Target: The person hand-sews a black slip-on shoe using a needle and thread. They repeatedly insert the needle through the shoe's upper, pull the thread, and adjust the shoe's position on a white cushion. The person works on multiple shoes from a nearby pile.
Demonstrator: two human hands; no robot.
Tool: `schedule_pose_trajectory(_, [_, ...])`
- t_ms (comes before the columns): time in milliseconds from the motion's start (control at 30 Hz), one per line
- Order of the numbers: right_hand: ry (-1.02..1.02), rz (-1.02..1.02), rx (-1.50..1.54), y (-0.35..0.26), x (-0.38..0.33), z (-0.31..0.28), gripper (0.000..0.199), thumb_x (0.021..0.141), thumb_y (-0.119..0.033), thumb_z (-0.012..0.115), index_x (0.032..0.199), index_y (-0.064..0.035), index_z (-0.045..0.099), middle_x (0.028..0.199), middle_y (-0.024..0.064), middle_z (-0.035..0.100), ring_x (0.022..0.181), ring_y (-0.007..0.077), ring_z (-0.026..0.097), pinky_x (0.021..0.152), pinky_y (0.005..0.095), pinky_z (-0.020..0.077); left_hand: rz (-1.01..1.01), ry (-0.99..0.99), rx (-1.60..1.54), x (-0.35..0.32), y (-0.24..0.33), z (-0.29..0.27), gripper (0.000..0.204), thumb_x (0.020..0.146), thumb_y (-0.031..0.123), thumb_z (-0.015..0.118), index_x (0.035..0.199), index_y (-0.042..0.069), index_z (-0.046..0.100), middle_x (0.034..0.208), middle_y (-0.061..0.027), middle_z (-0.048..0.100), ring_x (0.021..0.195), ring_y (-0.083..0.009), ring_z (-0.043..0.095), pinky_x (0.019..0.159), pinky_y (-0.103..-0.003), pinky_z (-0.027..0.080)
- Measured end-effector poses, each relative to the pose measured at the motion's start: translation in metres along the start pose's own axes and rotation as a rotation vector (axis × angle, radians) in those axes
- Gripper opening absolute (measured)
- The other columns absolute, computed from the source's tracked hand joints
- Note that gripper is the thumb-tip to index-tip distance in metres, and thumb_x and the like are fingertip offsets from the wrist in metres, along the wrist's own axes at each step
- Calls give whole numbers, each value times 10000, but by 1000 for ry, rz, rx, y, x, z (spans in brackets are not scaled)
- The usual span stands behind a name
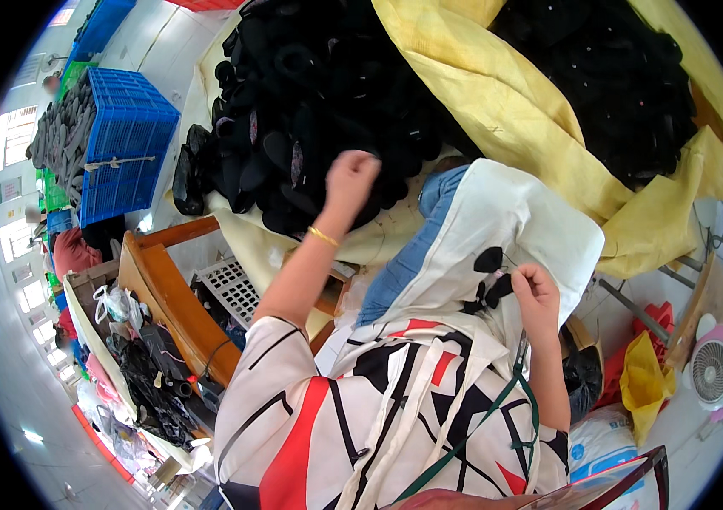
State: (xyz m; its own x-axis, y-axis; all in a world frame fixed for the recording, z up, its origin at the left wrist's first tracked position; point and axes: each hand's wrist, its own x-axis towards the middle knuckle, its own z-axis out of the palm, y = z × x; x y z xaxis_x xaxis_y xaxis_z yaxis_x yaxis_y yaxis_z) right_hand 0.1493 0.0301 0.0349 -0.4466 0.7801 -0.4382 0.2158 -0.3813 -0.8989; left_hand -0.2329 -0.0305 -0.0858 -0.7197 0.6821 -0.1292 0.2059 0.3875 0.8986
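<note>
My left hand (351,178) is stretched forward over the front of a large heap of black, soft, slipper-like pieces (293,153). Its fingers are curled closed, and whatever they may hold does not show. Over my lap, which a white cloth (506,204) covers, my right hand (537,297) is raised with thumb and fingertips pinched together. Small black pieces (489,260) lie on the cloth just left of those fingertips. The pinch itself hides anything thin inside it. A dark green cord (498,404) hangs by my right wrist.
A yellow woven sack (498,76) separates the heap from a second black pile (600,85). To the left stand a wooden frame (176,297) and a blue crate (128,144) beside grey pieces. A small white fan (713,365) and a yellow bag (642,387) are at right.
</note>
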Motion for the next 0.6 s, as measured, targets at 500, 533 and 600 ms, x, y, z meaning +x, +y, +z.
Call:
schedule_pose_trajectory(500, [66,78,69,3,-5,-1,74,987,-107,636,997,-34,630,878,-64,586,791,20,511,739,180,426,-457,-131,-432,95,-78,-55,324,759,26,748,1063,-40,657,909,-58,670,848,-177,649,783,-292,513])
schedule_pose_trajectory(533, [64,70,84,4,-6,0,72,987,-105,635,998,-33,631,879,-64,587,793,21,513,742,182,428,-409,-235,-524,83,-58,-46,299,759,5,736,1045,-34,656,881,-43,663,814,-159,644,763,-275,510])
schedule_pose_trajectory(600, [75,49,86,0,-10,2,63,987,-94,630,996,-32,634,879,-64,590,800,18,521,746,181,432,-259,-293,-471,41,3,-27,248,758,-34,711,994,11,649,784,38,582,719,-72,556,674,-226,457])
